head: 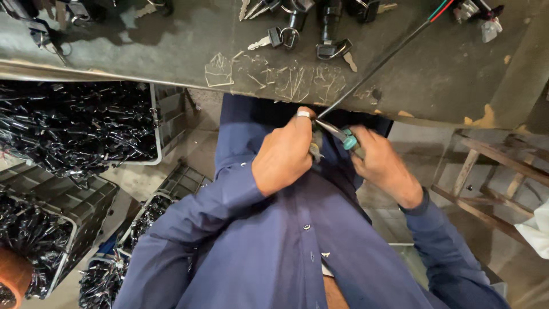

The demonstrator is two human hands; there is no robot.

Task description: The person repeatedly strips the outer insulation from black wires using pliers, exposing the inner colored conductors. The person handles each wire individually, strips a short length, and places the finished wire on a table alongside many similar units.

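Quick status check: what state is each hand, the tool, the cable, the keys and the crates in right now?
left hand: closed around a small part, ring on one finger.
right hand: gripping the pliers.
pliers: teal-handled, tip set against the part in the left hand.
cable: stretched taut from the hands across the workbench.
keys: lying loose on the workbench.
crates: filled with black parts.
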